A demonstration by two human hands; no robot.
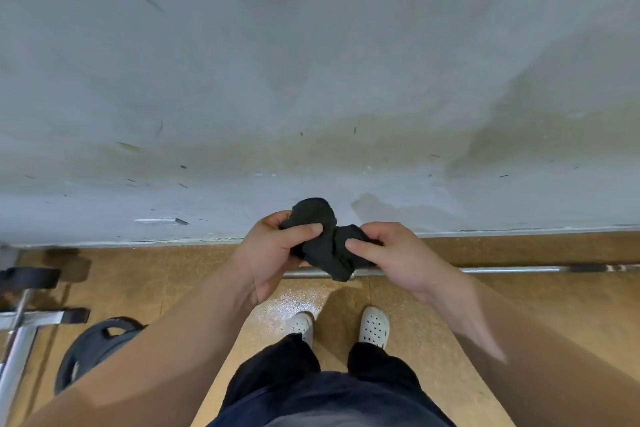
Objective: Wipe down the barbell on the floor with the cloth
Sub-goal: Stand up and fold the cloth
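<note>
Both forearms reach in from the lower frame, meeting at centre — left hand (268, 250) and right hand (394, 253) each pinch the bunched black cloth (325, 246), fingers curled round it. Barbell (512, 269) lies on the floor below, running to the right edge — near the wall

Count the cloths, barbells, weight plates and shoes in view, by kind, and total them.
Crumpled black cloth: 1
Long steel barbell: 1
Round black weight plate: 1
White perforated clog shoes: 2
Total: 5
</note>
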